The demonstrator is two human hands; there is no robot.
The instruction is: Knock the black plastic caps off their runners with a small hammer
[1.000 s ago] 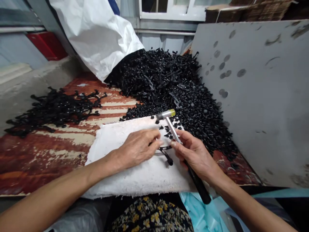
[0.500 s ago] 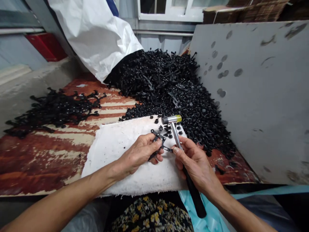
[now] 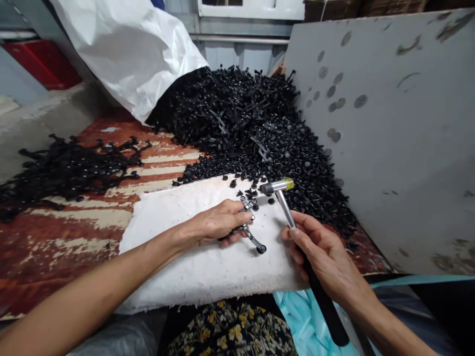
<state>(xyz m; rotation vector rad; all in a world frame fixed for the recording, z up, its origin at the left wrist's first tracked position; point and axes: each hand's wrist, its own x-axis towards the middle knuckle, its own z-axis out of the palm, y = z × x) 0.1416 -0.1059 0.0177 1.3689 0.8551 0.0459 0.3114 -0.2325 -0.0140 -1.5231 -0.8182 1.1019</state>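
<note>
Over a white cloth pad (image 3: pixel 174 257), my left hand (image 3: pixel 218 221) is closed on a black jointed plastic part (image 3: pixel 254 240) with round ends. One arm of that part sticks out to the lower right; the rest is partly hidden by my fingers. My right hand (image 3: pixel 319 252) grips a small mallet (image 3: pixel 285 210) by its shaft, near the top of the black handle. The mallet's head, dark at one end and yellow at the other, is raised at the pad's far right corner. Several small black caps (image 3: pixel 255 193) lie on the pad just beyond my left hand.
A large heap of small black parts (image 3: pixel 241 113) fills the back, partly under a white sack (image 3: pixel 129 54). Another black pile (image 3: pixel 74 168) lies left on the worn red board (image 3: pixel 85 237). A grey panel (image 3: pixel 389 148) stands along the right side.
My right hand and the mallet have moved right, apart from the black part. In my left hand the part's free arm now points downward right. The whole view has shifted slightly.
</note>
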